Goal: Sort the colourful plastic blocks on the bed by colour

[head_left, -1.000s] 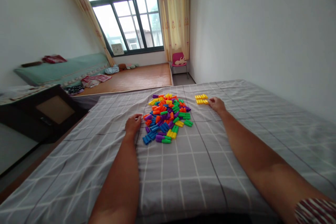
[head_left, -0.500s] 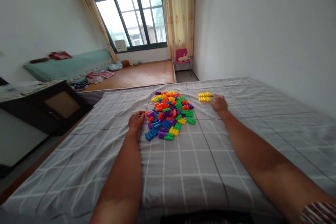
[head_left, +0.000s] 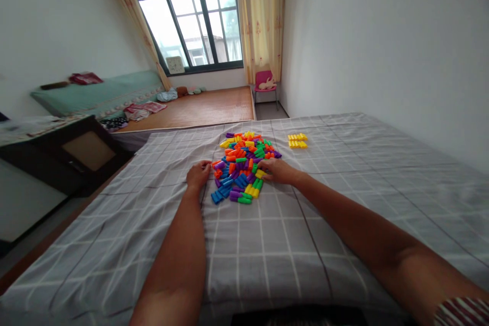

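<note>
Plastic pile [head_left: 241, 180] sits centre-frame, prob. for easy reach btwn L hand [head_left: 198, 175] (fingers loosely bent, left edge) & R hand [head_left: 277, 170] (fingers half-curled at yellow pc [head_left: 260, 174], right edge), can't tell either's hold, w/ yellow rows [head_left: 298, 144] right of centre, prob. apart to avoid mixing.

Two bare hands show: one left hand [head_left: 198, 174] and one right hand [head_left: 278, 170], with one striped sleeve [head_left: 464, 311]. The plastic pieces make one heap [head_left: 240, 181] in five colours, too overlapped to count singly, and two short rows of yellow pieces [head_left: 297, 144]. The room shows one window [head_left: 183, 20], two curtains [head_left: 262, 20], one square clock [head_left: 174, 65], one dark cabinet [head_left: 46, 163] and one pink chair [head_left: 262, 77] bearing one plush toy [head_left: 268, 84].
</note>
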Action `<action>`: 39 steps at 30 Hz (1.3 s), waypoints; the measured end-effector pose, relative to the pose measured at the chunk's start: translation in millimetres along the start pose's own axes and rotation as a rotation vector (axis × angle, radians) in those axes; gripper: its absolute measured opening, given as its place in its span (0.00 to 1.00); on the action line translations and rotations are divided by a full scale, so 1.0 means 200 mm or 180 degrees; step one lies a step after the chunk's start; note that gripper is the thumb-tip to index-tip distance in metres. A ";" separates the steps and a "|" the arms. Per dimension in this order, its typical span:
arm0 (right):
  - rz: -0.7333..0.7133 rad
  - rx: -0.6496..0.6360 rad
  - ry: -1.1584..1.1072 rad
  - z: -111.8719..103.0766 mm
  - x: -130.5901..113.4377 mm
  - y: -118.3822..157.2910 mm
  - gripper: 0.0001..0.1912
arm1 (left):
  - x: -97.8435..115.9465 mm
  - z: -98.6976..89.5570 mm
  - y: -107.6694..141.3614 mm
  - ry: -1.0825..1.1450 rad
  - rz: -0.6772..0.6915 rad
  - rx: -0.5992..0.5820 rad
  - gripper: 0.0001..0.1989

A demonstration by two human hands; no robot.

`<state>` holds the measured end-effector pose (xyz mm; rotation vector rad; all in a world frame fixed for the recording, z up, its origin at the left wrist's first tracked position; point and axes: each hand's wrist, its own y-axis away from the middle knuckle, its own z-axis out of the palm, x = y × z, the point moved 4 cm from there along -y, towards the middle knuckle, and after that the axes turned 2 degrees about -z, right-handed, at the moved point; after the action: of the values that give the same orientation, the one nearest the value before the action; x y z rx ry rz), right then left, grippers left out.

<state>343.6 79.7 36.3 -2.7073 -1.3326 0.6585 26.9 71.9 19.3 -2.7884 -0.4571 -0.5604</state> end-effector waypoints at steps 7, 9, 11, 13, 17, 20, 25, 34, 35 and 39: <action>0.0469 0.0455 -0.1301 -0.13 0.28 0.02 0.17 | -0.01 0.00 -0.01 -0.0042 -0.0045 -0.0045 0.18; 0.1059 0.1112 -0.1753 -0.19 0.49 0.07 0.15 | -0.01 0.00 -0.01 -0.0058 -0.0059 -0.0060 0.18; 0.1698 0.1849 -0.1804 -0.23 0.71 0.17 0.14 | -0.01 0.00 -0.01 -0.0061 -0.0062 -0.0074 0.18; 0.2269 0.2479 -0.1420 -0.26 0.91 0.29 0.15 | 0.00 -0.01 -0.01 -0.0057 -0.0057 -0.0075 0.18; 0.2890 0.3115 -0.1288 -0.24 1.14 0.46 0.17 | 0.00 -0.01 -0.01 -0.0086 -0.0019 -0.0053 0.18; 0.3010 0.2908 -0.1119 -0.22 1.19 0.48 0.18 | 0.00 -0.02 0.00 -0.0118 -0.0024 -0.0063 0.18; 0.2933 0.1972 -0.0030 -0.25 1.14 0.44 0.14 | 0.00 -0.02 0.00 -0.0117 -0.0021 -0.0068 0.18; 0.2183 0.1371 0.0532 -0.25 1.04 0.41 0.20 | 0.00 -0.02 0.00 -0.0098 -0.0026 -0.0086 0.17; 0.2218 0.1357 0.0525 -0.24 1.04 0.41 0.19 | 0.01 -0.02 0.00 -0.0095 -0.0027 -0.0084 0.17; 0.2129 0.1603 0.0451 -0.24 1.03 0.40 0.18 | 0.01 -0.02 0.01 -0.0138 -0.0067 -0.0096 0.17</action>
<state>533.2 193.2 -11.3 -2.6477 -0.1534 0.6938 27.9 69.5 23.9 -2.8326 -0.4915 -0.5163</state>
